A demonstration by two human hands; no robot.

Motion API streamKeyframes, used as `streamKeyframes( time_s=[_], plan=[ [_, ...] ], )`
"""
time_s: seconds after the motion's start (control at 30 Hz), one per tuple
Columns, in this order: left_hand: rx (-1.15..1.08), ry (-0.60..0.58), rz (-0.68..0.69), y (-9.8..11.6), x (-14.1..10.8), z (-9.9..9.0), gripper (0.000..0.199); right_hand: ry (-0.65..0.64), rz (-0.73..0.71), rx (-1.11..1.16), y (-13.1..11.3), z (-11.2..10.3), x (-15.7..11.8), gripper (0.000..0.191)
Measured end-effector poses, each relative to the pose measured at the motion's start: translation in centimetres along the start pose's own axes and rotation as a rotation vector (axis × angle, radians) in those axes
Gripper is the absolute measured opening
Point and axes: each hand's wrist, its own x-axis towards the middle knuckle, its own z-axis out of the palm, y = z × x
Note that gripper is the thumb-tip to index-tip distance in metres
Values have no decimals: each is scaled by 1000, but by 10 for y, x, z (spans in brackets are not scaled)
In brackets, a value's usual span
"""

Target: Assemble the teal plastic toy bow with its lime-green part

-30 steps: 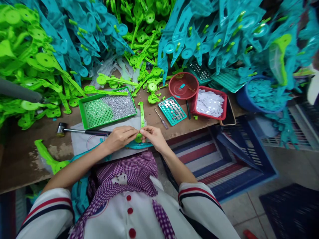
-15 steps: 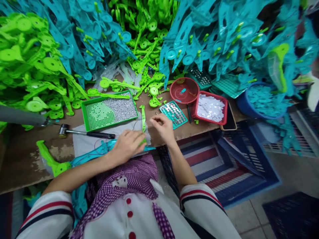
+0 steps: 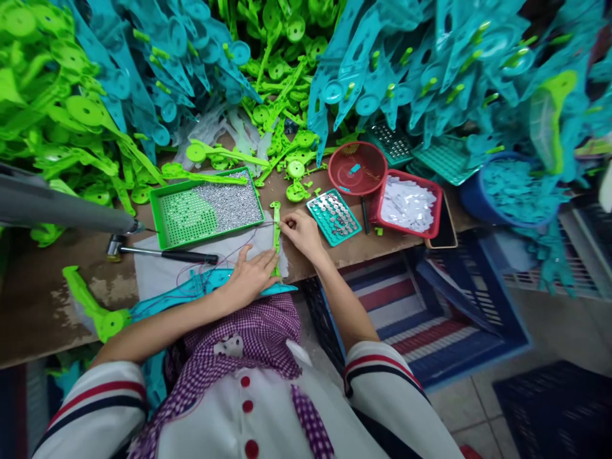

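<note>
My left hand [image 3: 254, 273] lies across a long turquoise plastic part [image 3: 182, 294] at the table's front edge. Its fingers are stretched out, with the tips by the lower end of a narrow green plastic piece [image 3: 276, 231] that stands out away from me. My right hand [image 3: 302, 234] is pinched at that piece's right side; whatever its fingertips hold is hidden. A thin dark purple cord [image 3: 235, 253] loops over the turquoise part and the white cloth [image 3: 157, 271]. A lime green part [image 3: 111, 322] adjoins the turquoise part's left end.
A green tray [image 3: 186, 217] of small metal pieces and a hammer [image 3: 167, 255] lie left. To the right are a teal tray of metal discs [image 3: 333, 217], a red bowl [image 3: 357, 169] and a red basket of white pieces [image 3: 406, 205]. A grey tool [image 3: 62, 201] juts in.
My right hand has moved left and slightly down to the narrow green piece. My left hand's fingers have shifted slightly, with the thumb now raised. The view has shifted a little.
</note>
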Motion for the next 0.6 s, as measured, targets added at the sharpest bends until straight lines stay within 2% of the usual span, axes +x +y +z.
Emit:
streamKeyframes(
  time_s=[0.37, 0.6],
  plan=[
    [-68, -38, 13, -2, 2, -2, 39, -127, 14, -266, -13, -8, 8, 11],
    [-77, -17, 14, -2, 3, -3, 37, -310, -238, -81, -1, -20, 26, 7]
  ],
)
